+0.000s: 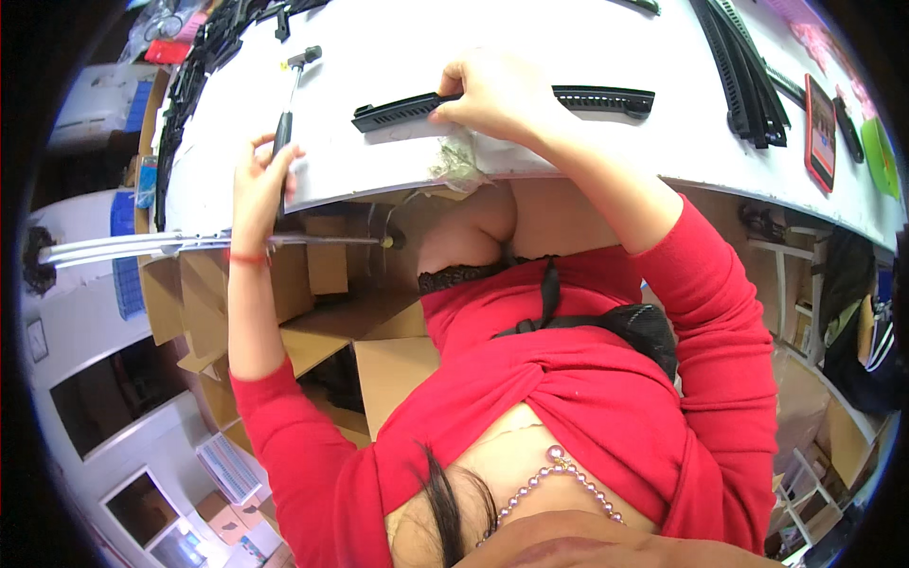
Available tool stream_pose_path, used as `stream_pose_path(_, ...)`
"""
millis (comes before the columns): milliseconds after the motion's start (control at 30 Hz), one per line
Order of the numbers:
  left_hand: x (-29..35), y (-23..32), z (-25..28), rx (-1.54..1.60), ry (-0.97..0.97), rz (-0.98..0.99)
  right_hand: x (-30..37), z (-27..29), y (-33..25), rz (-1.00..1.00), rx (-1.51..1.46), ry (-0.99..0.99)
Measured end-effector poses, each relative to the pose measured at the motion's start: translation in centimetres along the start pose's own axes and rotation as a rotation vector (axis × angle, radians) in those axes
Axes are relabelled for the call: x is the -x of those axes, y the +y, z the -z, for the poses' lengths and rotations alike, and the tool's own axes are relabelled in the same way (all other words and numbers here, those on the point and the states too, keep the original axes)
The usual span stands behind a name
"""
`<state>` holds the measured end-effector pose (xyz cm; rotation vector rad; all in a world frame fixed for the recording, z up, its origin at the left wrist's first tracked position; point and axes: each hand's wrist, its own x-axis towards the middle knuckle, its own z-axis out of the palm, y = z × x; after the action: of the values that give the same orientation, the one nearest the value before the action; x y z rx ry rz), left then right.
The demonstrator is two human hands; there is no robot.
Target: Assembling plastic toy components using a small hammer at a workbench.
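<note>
In my left hand [256, 185] is a hammer [284, 133], its dark handle between my fingers and its head pointing away over the white table. My right hand [500, 95] is closed on the middle of a long black slotted strip [606, 98]. The strip lies crosswise near the table's front edge, and both its ends show past my hand. My fingers and palm cover its middle. A frayed, pale tuft of material [456, 161] sits at the edge, just below the strip.
Long black strips [743, 85] lie stacked at the right, beside a red-edged phone [820, 133] and a green object [881, 156]. Black parts [194, 80] line the table's left side. Below the edge stand open cardboard boxes [393, 379] and a white metal rod [142, 246].
</note>
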<state>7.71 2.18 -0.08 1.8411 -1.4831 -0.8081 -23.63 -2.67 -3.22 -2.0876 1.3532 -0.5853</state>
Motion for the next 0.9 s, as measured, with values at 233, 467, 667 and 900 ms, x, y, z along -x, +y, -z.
stream_pose_path(233, 9.7, 6.6, -1.3, -0.310, 0.097, -0.539, 0.1, -0.2, 0.1, -0.037, -0.034, 0.013)
stream_pose_path(467, 11.1, 8.0, -1.1, -0.133, 0.244, -0.229, 0.1, -0.2, -0.1, -0.052, -0.034, 0.010)
stream_pose_path(667, 10.4, 6.5, -2.2, -0.294, -0.063, -0.396, 0.0, -0.1, 0.6, 0.016, -0.059, -0.027)
stream_pose_path(900, 2.4, 3.1, -1.1, -0.093, 0.146, -0.278, 1.1, 0.9, 0.0, -0.022, -0.078, -0.001)
